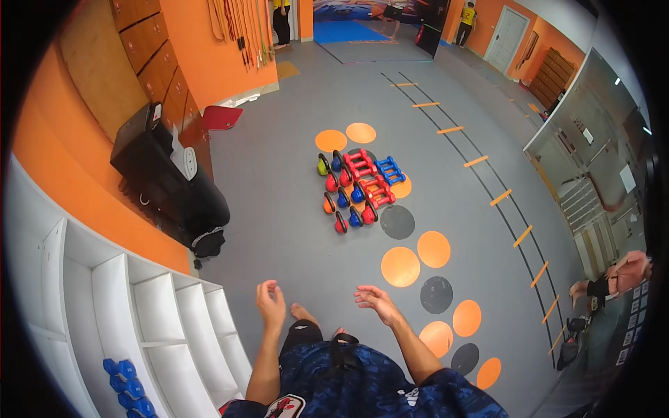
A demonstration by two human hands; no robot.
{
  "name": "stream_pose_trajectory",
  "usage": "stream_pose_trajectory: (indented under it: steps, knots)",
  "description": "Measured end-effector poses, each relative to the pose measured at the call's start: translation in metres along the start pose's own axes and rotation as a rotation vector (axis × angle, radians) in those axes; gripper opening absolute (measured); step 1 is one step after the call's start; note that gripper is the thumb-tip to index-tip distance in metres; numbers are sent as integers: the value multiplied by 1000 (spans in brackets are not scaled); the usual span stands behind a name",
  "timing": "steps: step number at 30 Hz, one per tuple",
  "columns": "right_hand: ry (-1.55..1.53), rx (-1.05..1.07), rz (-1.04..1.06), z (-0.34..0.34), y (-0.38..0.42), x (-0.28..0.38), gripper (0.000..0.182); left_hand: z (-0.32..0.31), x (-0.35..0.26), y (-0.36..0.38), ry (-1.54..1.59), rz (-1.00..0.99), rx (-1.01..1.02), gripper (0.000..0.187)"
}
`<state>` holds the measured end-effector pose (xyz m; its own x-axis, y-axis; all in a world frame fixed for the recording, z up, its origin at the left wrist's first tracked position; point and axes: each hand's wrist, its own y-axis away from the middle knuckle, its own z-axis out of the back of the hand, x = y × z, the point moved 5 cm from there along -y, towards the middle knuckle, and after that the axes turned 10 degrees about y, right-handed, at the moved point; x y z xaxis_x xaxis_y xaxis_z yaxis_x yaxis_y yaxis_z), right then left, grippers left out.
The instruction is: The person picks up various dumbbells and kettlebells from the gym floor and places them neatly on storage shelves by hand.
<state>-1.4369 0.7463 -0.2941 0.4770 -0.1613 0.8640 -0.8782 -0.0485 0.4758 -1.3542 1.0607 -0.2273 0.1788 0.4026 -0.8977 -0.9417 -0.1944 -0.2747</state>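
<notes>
My left hand [270,301] is raised in front of my body, fingers loosely bent and nothing in it. My right hand [376,304] hangs opposite, fingers stretched out, also holding nothing. Ahead on the grey floor, apart from both hands, stands a cluster of weights. Red and blue kettlebells with black handles make up its near and left side, such as a red kettlebell [341,224] and a blue kettlebell [356,219]. A green kettlebell [323,167] stands at the far left. Red dumbbells [359,164] and blue dumbbells [389,169] lie on the right side.
White shelving [155,306] stands close on my left, with blue dumbbells [129,389] in a lower compartment. Orange floor dots [401,267] and black ones dot the floor. An agility ladder [476,161] runs along the right. A black machine [167,167] is by the left wall; people stand farther back.
</notes>
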Motion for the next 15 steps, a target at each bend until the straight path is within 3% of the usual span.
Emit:
stream_pose_trajectory:
  steps: [15]
  knots:
    - [-187,-353,-7,96,-56,46,36,-209,-18,-120,166,27,503,16]
